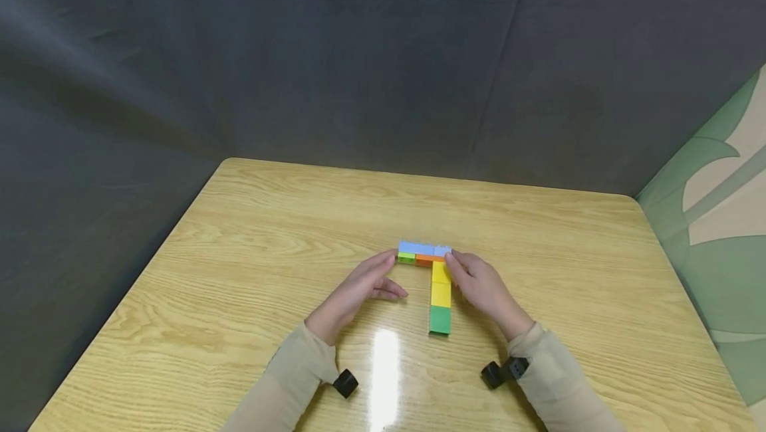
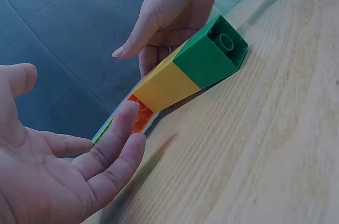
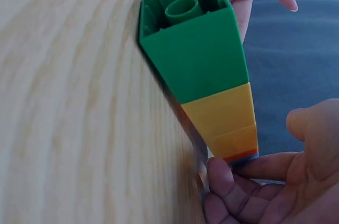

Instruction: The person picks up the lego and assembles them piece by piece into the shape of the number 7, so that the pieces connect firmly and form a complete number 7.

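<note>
A T- or L-like assembly of toy building bricks lies on its side on the table. Its crossbar has light blue bricks (image 1: 417, 248) along the far side, with a lime green brick (image 1: 406, 258) and an orange brick (image 1: 424, 261) against them. Yellow bricks (image 1: 441, 294) form the stem, ending in a green brick (image 3: 204, 57) whose hollow underside faces the person. My left hand (image 1: 364, 286) is at the crossbar's left end, fingers spread and loosely extended. At the right end, my right hand (image 1: 483, 287) touches the bricks with its fingers; its thumb (image 2: 132, 41) stands apart from them.
The wooden table (image 1: 239, 272) has a light reflection near the front. A dark curtain (image 1: 359, 66) hangs behind and to the left, and a green and beige patterned surface (image 1: 718, 252) is at the right. Black wrist devices (image 1: 346, 383) are on both sleeves.
</note>
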{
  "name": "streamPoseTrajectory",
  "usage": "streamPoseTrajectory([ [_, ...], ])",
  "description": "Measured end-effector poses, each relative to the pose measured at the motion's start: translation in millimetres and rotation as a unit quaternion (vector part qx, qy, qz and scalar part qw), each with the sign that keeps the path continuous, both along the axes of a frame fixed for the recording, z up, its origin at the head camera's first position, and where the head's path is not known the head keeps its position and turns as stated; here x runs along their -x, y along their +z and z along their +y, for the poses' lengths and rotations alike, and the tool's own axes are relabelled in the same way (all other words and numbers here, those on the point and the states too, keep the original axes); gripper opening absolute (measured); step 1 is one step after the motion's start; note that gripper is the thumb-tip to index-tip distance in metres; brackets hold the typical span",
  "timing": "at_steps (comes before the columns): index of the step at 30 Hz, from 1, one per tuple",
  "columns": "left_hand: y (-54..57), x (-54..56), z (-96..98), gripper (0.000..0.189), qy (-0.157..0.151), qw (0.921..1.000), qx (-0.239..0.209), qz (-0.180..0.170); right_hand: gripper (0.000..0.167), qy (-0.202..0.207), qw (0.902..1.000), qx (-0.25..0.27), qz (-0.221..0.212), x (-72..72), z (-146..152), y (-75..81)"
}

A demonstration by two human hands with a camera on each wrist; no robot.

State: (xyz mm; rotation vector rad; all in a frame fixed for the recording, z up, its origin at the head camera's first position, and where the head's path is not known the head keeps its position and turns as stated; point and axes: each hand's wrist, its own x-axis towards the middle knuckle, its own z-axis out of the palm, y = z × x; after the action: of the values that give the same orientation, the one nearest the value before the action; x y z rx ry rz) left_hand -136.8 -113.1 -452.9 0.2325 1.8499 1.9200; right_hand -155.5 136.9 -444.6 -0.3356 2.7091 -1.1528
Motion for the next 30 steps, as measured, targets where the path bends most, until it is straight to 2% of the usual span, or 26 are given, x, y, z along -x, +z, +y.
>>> streamPoseTrajectory([
  [17, -4.9, 1.5, 0.3, 0.068, -0.003, 0.9998, -0.011, -0.013, 0.064, 0.01, 0.9997, -0.017, 0.017, 1.9, 0.2, -1.5],
  [24, -6.5, 0.9, -0.4, 0.073, -0.003, 0.9999, -0.012, -0.008, 0.065, 0.01, 0.9996, -0.02, 0.015, 0.8, 0.8, -1.0],
  [30, -3.0, -3.3, -3.8, 0.072, 0.013, 0.9999, 0.008, 0.007, 0.066, 0.008, 0.9996, -0.022, 0.015, -2.0, 4.3, 1.2],
])
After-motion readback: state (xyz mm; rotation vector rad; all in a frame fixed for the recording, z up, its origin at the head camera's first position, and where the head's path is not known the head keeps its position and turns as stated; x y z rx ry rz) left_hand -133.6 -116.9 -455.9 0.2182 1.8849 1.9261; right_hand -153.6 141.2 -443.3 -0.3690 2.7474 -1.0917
